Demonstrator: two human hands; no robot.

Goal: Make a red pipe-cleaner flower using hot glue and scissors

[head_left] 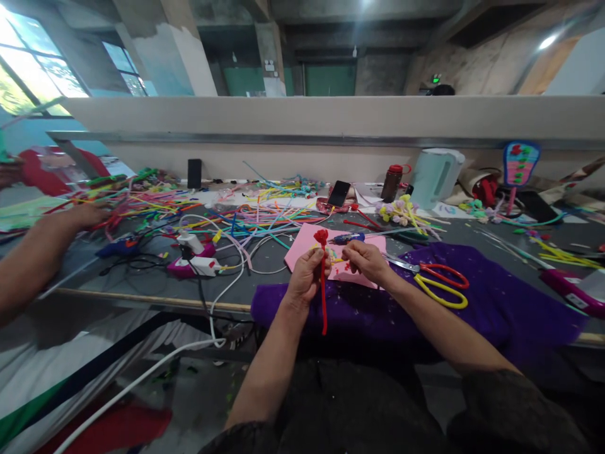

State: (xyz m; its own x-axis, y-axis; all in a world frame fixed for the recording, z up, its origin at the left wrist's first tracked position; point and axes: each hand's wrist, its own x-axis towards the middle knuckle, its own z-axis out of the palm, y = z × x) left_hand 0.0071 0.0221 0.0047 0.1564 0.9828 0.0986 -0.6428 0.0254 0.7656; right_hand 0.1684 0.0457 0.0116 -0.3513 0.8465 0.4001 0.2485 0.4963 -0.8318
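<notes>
Pinched between the thumb and fingers of my left hand (307,272) is a red pipe-cleaner flower (321,236), its head up and its red stem hanging below the hand. My right hand (366,260) is just to the right, fingers closed together; whatever they may hold is hidden. Beneath both hands lies a pink sheet (302,243) with small red bits on it. A blue pen-like tool (350,238) rests on the sheet behind my hands. Scissors (442,284) with one red and one yellow handle lie on the purple cloth (496,296) to the right.
Many coloured pipe cleaners (278,217) cover the table's back and left. White cables run from a power strip (193,263). A dark bottle (394,183), a pale jug (437,178) and phones stand or lie at the back. At left, a co-worker's arm (42,246) reaches in.
</notes>
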